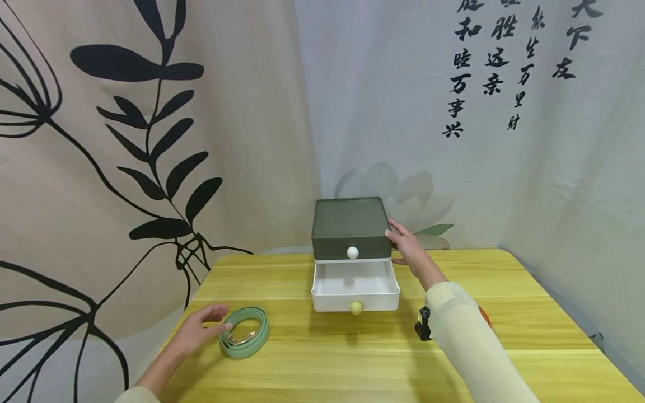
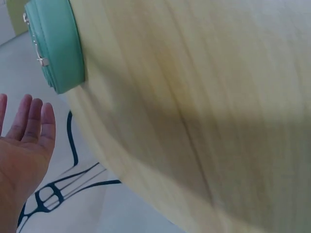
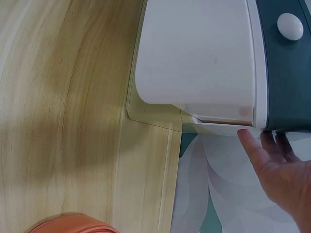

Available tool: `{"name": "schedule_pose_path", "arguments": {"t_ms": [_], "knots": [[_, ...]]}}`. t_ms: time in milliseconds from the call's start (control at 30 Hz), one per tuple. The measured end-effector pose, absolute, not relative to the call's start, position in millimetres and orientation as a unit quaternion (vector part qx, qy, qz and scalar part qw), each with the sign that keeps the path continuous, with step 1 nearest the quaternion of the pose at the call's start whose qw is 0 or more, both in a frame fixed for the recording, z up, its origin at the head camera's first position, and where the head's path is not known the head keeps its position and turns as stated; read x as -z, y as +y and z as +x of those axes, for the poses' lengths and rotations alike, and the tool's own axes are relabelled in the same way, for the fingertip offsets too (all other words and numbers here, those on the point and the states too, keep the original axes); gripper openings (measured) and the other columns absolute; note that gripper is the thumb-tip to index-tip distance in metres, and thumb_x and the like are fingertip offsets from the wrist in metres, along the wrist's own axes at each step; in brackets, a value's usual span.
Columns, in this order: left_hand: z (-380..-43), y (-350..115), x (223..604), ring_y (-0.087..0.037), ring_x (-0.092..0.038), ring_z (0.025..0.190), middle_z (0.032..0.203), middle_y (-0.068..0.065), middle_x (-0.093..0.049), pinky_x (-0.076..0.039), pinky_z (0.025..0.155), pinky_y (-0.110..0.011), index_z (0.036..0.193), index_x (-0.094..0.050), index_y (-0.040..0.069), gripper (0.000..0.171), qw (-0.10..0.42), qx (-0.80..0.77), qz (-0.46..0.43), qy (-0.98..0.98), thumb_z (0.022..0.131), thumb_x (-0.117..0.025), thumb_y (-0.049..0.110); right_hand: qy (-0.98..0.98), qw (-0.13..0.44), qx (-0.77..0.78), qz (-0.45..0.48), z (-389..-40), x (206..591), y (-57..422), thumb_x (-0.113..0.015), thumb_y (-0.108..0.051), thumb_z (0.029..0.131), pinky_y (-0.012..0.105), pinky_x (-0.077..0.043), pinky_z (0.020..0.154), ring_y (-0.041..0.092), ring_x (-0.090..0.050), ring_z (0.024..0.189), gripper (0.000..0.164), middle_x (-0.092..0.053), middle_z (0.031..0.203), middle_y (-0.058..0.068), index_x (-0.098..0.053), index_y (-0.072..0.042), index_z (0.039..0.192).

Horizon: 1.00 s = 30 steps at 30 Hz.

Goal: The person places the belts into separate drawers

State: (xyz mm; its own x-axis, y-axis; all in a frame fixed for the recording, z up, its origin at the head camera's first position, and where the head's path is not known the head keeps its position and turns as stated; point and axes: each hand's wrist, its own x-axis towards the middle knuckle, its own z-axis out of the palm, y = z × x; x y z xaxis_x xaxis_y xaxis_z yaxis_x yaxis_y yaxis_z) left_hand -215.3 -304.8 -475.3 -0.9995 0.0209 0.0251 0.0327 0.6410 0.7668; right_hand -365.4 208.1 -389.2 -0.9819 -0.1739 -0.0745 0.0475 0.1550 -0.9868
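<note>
A small two-tier drawer box [image 1: 350,218] stands at the back of the table, with a dark green upper drawer and a white knob. Below it the white lower drawer [image 1: 355,302] with a yellow-green knob is pulled out; nothing shows inside. My right hand [image 1: 410,252] touches the box's right side with extended fingers, also seen as a hand [image 3: 279,170] in the right wrist view. A coiled green strap [image 1: 244,350] with gold-coloured metal clasps lies at the front left. My left hand [image 1: 199,330] hovers at its left side, fingers loosely extended, holding nothing.
An orange coiled item [image 3: 73,225] lies on the table at the right, mostly hidden by my sleeve in the head view. The wooden table [image 1: 302,358] ends near a printed cloth backdrop [image 1: 252,140]. A small black device [image 1: 424,324] sits on my right wrist.
</note>
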Motion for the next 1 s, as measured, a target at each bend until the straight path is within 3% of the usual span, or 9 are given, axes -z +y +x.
{"name": "schedule_pose_path", "arguments": {"t_ms": [333, 1000], "knots": [[-211.0, -315.0, 488.4, -0.036, -0.052, 0.121, 0.13, -0.015, -0.059, -0.048, 0.092, -0.052, 0.135, -0.058, 0.004, 0.056, -0.022, 0.412, 0.006, -0.911, 0.088, -0.077, 0.03, 0.754, 0.086, 0.65, -0.041, -365.3, 389.6, 207.6, -0.043, -0.038, 0.106, 0.06, -0.037, 0.105, 0.038, -0.03, 0.143, 0.061, -0.02, 0.162, 0.015, -0.016, -0.032, 0.16], [-207.8, -318.2, 500.5, -0.051, -0.05, 0.121, 0.13, -0.032, -0.054, -0.047, 0.091, -0.061, 0.139, -0.049, -0.004, 0.067, -0.098, 0.454, -0.05, -0.884, 0.086, -0.079, 0.023, 0.756, 0.084, 0.648, -0.042, -364.4, 389.3, 207.7, -0.043, -0.039, 0.106, 0.061, -0.037, 0.105, 0.038, -0.031, 0.142, 0.061, -0.022, 0.161, 0.016, -0.016, -0.032, 0.16]]}}
